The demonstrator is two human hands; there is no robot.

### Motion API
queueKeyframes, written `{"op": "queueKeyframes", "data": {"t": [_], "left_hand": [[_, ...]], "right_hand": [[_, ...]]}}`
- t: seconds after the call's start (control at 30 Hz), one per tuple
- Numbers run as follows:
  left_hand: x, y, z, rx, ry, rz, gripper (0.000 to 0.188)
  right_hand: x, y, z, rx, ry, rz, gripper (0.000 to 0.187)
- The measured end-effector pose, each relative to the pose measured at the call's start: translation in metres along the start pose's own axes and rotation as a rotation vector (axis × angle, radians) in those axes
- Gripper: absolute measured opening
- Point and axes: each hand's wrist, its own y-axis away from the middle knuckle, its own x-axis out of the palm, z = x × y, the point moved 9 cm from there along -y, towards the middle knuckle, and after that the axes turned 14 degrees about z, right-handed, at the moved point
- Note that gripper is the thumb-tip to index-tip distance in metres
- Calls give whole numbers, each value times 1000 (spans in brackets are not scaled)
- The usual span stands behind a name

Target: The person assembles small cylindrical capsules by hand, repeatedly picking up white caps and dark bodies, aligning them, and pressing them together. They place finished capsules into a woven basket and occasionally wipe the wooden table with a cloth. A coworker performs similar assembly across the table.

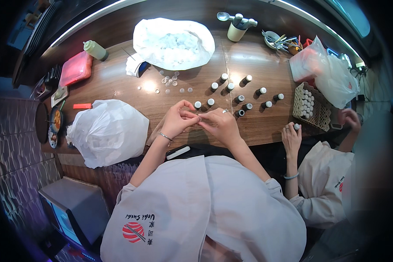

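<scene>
My left hand (177,122) and my right hand (222,126) meet fingertip to fingertip above the front of the wooden table. Both are closed in a pinch. Whatever lies between the fingertips is too small or hidden to make out. Just beyond them stand two small dark bottles, one of them a white-capped bottle (198,105). Several more such bottles (261,91) are upright to the right. Loose small white caps (168,82) lie scattered beyond my left hand, near a big open white plastic bag (174,43) filled with pale small pieces.
At left sit another white bag (109,131), a red-lidded container (76,69), a squeeze bottle (95,50) and a pan (56,118). On my right, a co-worker's hand (292,136) holds a white-capped bottle beside a woven basket (311,107) of white-capped bottles. A utensil holder (236,32) stands behind.
</scene>
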Motion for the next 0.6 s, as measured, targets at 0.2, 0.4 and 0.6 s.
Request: {"op": "queueKeyframes", "data": {"t": [0.2,0.4,0.6], "left_hand": [[12,-7,2,-36,-121,25,33],[22,-12,17,-28,67,126,31],[25,-6,26,-111,60,151,36]], "right_hand": [[1,10,-3,36,28,-12,22],[2,20,-16,116,-20,-42,20],[-33,54,-84,471,-46,-128,17]]}}
